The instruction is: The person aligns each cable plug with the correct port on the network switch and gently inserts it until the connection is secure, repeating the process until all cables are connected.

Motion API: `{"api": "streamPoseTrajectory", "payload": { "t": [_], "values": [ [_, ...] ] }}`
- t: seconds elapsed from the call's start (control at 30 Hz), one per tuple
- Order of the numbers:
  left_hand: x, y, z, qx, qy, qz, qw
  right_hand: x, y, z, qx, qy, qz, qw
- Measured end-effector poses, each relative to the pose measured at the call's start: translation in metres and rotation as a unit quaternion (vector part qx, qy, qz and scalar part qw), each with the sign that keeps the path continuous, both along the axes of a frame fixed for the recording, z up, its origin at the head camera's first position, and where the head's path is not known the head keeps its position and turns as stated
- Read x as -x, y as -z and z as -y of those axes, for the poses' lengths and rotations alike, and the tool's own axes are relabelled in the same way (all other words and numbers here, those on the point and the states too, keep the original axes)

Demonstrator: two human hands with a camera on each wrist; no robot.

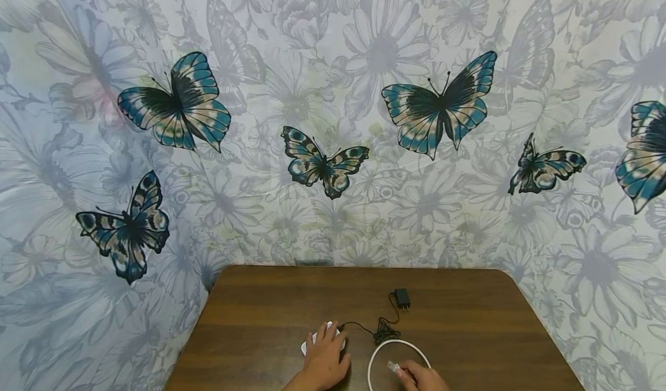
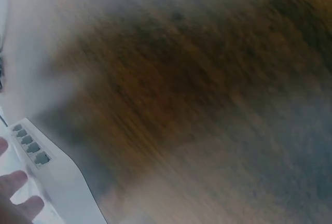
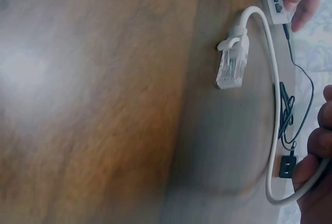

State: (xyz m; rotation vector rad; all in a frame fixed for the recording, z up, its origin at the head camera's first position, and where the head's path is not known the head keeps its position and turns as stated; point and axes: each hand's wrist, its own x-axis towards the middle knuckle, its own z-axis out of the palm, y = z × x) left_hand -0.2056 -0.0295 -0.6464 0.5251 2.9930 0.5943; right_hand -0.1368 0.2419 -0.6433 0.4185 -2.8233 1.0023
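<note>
My left hand (image 1: 324, 363) rests on a white network switch (image 1: 304, 348), fingers spread over its top. In the left wrist view, a row of several ports runs along the side of the switch (image 2: 67, 182), with fingertips (image 2: 32, 206) on its upper face. My right hand (image 1: 425, 378) grips a white Ethernet cable (image 1: 399, 340) that bows out in a loop. A clear plug (image 1: 393, 366) shows at its fingertips in the head view. In the right wrist view, a clear cable plug (image 3: 232, 67) hangs apart from the fingers (image 3: 320, 142).
A thin black power cord (image 1: 386, 330) lies bundled between the hands and runs to the switch's back. Its black adapter (image 1: 402, 298) lies farther back on the brown wooden table (image 1: 468, 310). Behind the table stands a butterfly-patterned wall (image 1: 333, 235).
</note>
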Motion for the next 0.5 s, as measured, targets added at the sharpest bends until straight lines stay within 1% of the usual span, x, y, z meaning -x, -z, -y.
{"api": "streamPoseTrajectory", "payload": {
  "t": [0.17,0.3,0.4,0.5],
  "values": [
    [0.0,0.003,0.004,0.009,-0.027,-0.021,0.9994,0.003,-0.001,0.003,0.005,-0.006,-0.005,1.0],
    [0.0,0.004,0.008,0.01,-0.044,-0.026,0.9987,0.004,-0.003,0.005,0.006,-0.009,0.006,1.0],
    [0.0,0.004,0.012,0.007,-0.052,-0.03,0.9982,0.005,-0.002,0.006,0.0,-0.007,-0.002,1.0],
    [0.0,0.004,0.016,0.01,-0.059,-0.036,0.9975,0.005,-0.001,0.007,-0.004,0.005,-0.019,1.0]
  ]
}}
